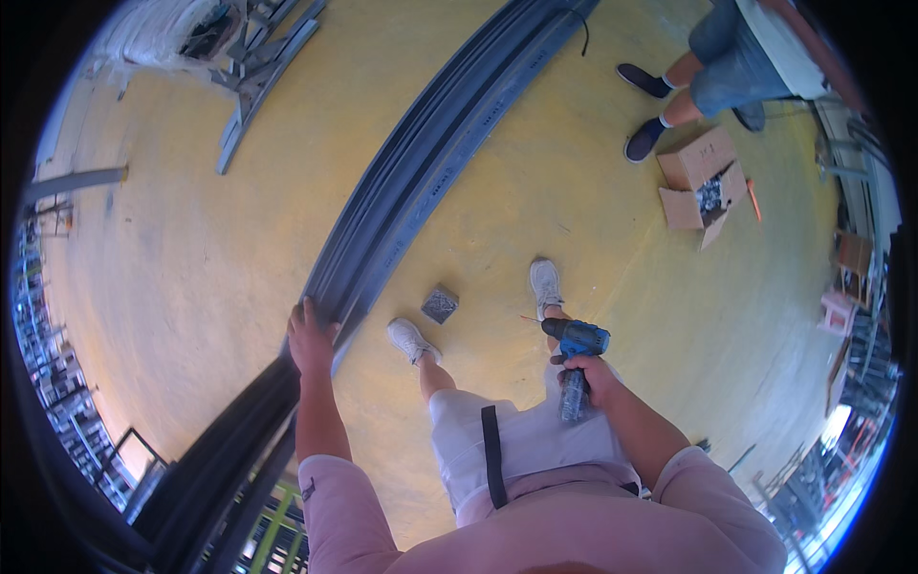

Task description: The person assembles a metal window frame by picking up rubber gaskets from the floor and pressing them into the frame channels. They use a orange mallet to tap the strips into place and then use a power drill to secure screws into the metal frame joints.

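Note:
A long stack of dark grey metal profiles point(435, 143) runs diagonally from the lower left to the top of the head view. On top of it, near its left edge, lies my left hand point(311, 342), thumb apart from the fingers. My right hand point(595, 375) is closed round the handle of a blue and black cordless drill point(579, 337), held over my right thigh. A thin bit sticks out of its chuck toward the left. On the floor between my feet stands a small square box point(440, 303) of what look like small metal parts.
At the upper right, another person point(732, 72) stands by an open cardboard box point(698, 172) with metal pieces inside. An orange tool point(754, 200) lies beside it. Metal bars point(258, 86) and a wrapped bundle point(158, 33) are at the upper left. Racks point(62, 392) line the left side.

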`<action>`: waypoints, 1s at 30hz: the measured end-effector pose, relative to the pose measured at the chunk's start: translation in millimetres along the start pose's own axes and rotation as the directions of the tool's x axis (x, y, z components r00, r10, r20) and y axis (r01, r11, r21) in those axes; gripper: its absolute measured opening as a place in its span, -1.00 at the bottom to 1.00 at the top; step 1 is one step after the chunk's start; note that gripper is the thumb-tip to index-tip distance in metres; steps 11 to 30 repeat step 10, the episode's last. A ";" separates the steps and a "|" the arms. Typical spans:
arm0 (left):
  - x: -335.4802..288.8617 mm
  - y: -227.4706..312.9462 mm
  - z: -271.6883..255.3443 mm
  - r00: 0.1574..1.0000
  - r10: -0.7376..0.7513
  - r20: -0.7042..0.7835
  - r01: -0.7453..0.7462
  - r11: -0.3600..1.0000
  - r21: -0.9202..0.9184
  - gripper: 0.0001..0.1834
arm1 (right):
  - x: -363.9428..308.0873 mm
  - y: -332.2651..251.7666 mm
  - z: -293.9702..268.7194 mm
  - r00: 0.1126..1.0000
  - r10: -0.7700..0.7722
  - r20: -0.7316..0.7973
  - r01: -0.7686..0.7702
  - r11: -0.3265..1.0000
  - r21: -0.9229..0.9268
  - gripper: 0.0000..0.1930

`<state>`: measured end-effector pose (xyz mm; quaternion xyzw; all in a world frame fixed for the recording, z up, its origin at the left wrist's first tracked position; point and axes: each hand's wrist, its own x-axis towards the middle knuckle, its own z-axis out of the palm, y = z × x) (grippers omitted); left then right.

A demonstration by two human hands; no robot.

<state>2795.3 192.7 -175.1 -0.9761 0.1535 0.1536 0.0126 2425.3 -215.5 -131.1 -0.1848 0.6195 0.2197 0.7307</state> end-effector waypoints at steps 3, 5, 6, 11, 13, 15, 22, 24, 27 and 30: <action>11.1 -19.1 -5.0 0.993 0.060 0.098 -0.060 0.998 0.002 -0.24 | 21.3 56.7 37.9 0.999 -0.029 0.037 0.024 0.993 0.112 -0.68; 11.1 -31.8 5.2 0.981 0.184 0.067 -0.184 0.983 -0.004 -0.17 | 40.6 107.5 63.5 1.000 -0.020 0.022 0.015 0.979 0.201 -0.68; 10.2 -29.8 4.1 0.976 0.202 0.084 -0.203 0.979 0.008 -0.14 | 53.8 134.0 73.4 0.999 -0.009 0.033 0.002 0.980 0.197 -0.66; 17.9 -46.3 14.0 0.959 0.195 0.204 -0.208 0.977 0.044 0.02 | 58.1 190.4 140.4 0.994 -0.104 -0.018 0.105 0.987 0.120 -0.59; 17.9 -46.3 14.0 0.959 0.195 0.204 -0.208 0.977 0.044 0.02 | 58.1 190.4 140.4 0.994 -0.104 -0.018 0.105 0.987 0.120 -0.59; 17.9 -46.3 14.0 0.959 0.195 0.204 -0.208 0.977 0.044 0.02 | 58.1 190.4 140.4 0.994 -0.104 -0.018 0.105 0.987 0.120 -0.59; 17.9 -46.3 14.0 0.959 0.195 0.204 -0.208 0.977 0.044 0.02 | 58.1 190.4 140.4 0.994 -0.104 -0.018 0.105 0.987 0.120 -0.59; 17.9 -46.3 14.0 0.959 0.195 0.204 -0.208 0.977 0.044 0.02 | 58.1 190.4 140.4 0.994 -0.104 -0.018 0.105 0.987 0.120 -0.59; 17.9 -46.3 14.0 0.959 0.195 0.204 -0.208 0.977 0.044 0.02 | 58.1 190.4 140.4 0.994 -0.104 -0.018 0.105 0.987 0.120 -0.59; 17.9 -46.3 14.0 0.959 0.195 0.204 -0.208 0.977 0.044 0.02 | 58.1 190.4 140.4 0.994 -0.104 -0.018 0.105 0.987 0.120 -0.59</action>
